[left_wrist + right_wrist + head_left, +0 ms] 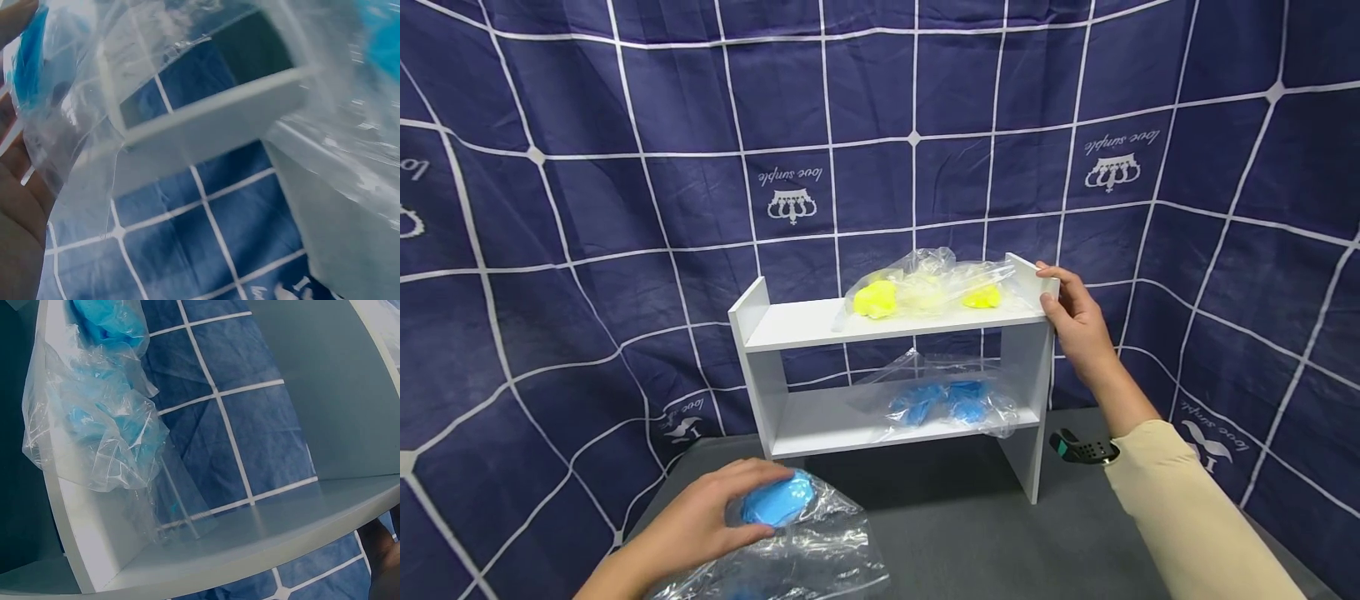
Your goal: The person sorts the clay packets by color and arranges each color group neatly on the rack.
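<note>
In the head view my left hand (700,512) pinches a clear plastic bag (827,542) at a blue lump (780,500) inside it, low and in front of the shelf. Up close, the left wrist view shows the film and another blue patch (384,47) to the right. My right hand (1081,325) grips the top of the right side panel of a white two-tier shelf (805,323). Clear bags with yellow lumps (876,298) lie on the upper tier. Bagged blue pieces (917,403) rest on the lower tier, towards the right.
A dark grey table surface (940,517) lies under the shelf. Blue cloth with white grid lines (685,208) hangs behind and at both sides. On my right wrist is a black band (1086,448).
</note>
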Demonstrator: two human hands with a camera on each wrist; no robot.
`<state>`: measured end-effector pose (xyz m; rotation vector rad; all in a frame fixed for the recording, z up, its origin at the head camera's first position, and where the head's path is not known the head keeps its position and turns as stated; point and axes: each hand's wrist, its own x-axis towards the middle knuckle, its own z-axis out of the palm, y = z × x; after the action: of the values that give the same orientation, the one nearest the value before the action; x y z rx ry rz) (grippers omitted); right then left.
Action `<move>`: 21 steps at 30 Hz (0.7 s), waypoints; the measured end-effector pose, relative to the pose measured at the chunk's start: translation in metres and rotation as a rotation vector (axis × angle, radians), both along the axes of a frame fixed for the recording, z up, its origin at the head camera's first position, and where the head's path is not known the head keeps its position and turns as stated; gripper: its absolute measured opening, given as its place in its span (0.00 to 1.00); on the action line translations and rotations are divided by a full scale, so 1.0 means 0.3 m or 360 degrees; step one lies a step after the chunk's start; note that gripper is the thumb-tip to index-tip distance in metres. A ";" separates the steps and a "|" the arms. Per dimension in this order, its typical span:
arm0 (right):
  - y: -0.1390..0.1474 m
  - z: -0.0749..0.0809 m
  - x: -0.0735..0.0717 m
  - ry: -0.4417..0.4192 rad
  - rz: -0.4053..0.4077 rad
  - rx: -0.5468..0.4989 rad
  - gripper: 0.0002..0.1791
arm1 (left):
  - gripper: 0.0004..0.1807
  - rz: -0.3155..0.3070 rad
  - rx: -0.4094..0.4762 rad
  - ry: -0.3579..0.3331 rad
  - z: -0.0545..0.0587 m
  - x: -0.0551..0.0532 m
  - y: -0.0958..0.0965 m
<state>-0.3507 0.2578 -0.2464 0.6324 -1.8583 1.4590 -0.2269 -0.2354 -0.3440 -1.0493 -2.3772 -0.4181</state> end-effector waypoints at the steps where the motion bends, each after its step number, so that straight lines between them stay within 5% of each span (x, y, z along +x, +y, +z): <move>1: 0.000 -0.002 -0.002 0.0001 0.0000 -0.0001 0.19 | 0.35 0.0001 0.0017 0.0002 0.010 -0.011 0.013; 8: 0.001 -0.001 -0.008 0.0002 -0.0016 -0.0002 0.19 | 0.35 0.0043 0.0185 -0.0091 0.085 -0.102 0.102; 13: -0.001 0.003 -0.011 0.0009 -0.0017 -0.0002 0.19 | 0.33 0.0188 0.0309 -0.0159 0.123 -0.166 0.160; 21: -0.004 -0.002 -0.008 0.0012 -0.0002 -0.0016 0.19 | 0.31 0.0437 0.0388 -0.0171 0.113 -0.278 0.250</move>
<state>-0.3531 0.2565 -0.2470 0.6311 -1.8443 1.4623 -0.3102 -0.1605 -0.3100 -0.5952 -2.4422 -0.6553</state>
